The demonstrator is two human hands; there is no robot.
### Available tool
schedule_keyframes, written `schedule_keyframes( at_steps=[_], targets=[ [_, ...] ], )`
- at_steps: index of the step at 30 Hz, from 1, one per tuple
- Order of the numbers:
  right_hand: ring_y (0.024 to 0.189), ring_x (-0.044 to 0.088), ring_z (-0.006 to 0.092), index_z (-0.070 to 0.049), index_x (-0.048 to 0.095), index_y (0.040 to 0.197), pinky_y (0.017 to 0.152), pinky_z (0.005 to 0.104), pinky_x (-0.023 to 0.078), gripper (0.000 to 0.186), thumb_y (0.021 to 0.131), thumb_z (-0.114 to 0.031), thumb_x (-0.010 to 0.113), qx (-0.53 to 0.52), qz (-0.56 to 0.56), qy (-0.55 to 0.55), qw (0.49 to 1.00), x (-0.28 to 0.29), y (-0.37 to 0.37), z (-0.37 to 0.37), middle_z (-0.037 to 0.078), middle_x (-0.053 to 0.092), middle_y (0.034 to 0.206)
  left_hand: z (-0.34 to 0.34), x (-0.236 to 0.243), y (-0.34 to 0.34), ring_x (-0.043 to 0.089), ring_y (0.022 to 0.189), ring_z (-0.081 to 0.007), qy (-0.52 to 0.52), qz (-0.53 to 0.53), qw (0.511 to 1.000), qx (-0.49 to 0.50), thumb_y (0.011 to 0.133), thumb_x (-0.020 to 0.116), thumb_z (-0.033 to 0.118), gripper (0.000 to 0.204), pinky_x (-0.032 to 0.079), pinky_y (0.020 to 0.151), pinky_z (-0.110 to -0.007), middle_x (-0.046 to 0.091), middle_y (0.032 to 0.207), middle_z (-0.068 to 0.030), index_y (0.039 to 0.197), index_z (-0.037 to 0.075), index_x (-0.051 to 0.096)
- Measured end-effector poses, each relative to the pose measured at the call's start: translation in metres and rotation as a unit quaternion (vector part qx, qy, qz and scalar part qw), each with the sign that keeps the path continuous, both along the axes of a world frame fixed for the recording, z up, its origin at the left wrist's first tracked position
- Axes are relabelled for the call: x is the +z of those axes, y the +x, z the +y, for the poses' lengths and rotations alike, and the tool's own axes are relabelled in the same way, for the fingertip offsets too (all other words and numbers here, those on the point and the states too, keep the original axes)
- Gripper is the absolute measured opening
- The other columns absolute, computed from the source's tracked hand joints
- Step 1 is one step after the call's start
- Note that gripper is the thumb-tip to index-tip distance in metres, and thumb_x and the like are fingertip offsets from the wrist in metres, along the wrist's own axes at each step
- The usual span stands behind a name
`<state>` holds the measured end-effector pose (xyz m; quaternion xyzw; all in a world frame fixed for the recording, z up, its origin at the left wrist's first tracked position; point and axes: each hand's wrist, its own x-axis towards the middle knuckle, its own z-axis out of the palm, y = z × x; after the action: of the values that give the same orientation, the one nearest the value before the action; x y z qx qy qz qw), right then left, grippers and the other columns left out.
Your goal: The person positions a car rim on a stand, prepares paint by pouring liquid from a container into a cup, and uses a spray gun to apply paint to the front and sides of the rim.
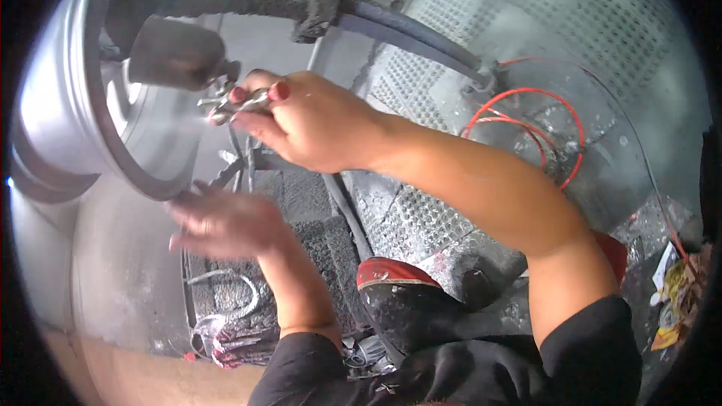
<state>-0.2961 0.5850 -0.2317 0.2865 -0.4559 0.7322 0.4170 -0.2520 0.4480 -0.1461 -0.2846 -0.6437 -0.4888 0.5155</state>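
My right hand (304, 120) is closed around a small metal spray tool (229, 101) whose nozzle points left at a large silver wheel rim (75, 128). A faint mist hangs between the nozzle and the rim's face. My left hand (222, 222) is blurred, fingers spread and holding nothing, just below the rim's lower edge. A dull metal cylinder (177, 53) sticks out from the rim's centre, just above the tool.
Thick black hoses (391, 26) run across the top. A perforated metal floor plate (421, 218) lies below, with a red wire loop (526, 124) under a clear plastic dome. A red-rimmed black boot (406, 301) stands at the bottom centre. Scraps litter the right edge.
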Motion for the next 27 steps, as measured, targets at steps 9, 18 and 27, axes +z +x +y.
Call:
schedule_keyframes(
  at_steps=[9, 18, 27],
  targets=[
    [0.069, 0.066, 0.0387, 0.005, 0.055, 0.113, 0.061, 0.0433, 0.049, 0.028, 0.099, -0.018, 0.061, -0.01, 0.006, -0.017, 1.0, 0.002, 0.008, 0.014, 0.02, 0.067, 0.072, -0.07, 0.019, -0.008, 0.022, 0.152, -0.0272, -0.08, -0.06, 0.96, -0.263, 0.106, 0.017, 0.058, 0.077, 0.009, 0.126, -0.043, 0.026, 0.162, -0.0189, 0.154, -0.002, 0.025],
    [0.074, 0.068, 0.0383, 0.007, 0.056, 0.114, 0.065, 0.041, 0.051, 0.032, 0.099, -0.02, 0.062, -0.013, -0.003, 0.0, 1.0, -0.007, -0.001, 0.016, 0.02, 0.068, 0.076, 0.021, -0.025, 0.036, 0.02, 0.152, -0.0278, 0.008, -0.039, 0.996, -0.084, 0.103, 0.02, 0.066, 0.086, 0.008, 0.125, -0.048, 0.026, 0.162, -0.0196, 0.154, -0.003, 0.024],
    [0.07, 0.068, 0.0377, 0.004, 0.058, 0.109, 0.062, 0.0391, 0.05, 0.027, 0.1, -0.021, 0.063, 0.017, -0.016, -0.021, 1.0, -0.009, -0.003, -0.003, 0.019, 0.068, 0.078, -0.08, -0.008, -0.052, 0.025, 0.151, -0.0266, -0.069, -0.021, 0.978, 0.195, 0.106, 0.02, 0.057, 0.076, 0.016, 0.124, -0.045, 0.023, 0.165, -0.0149, 0.157, 0.0, 0.023]
  ],
)
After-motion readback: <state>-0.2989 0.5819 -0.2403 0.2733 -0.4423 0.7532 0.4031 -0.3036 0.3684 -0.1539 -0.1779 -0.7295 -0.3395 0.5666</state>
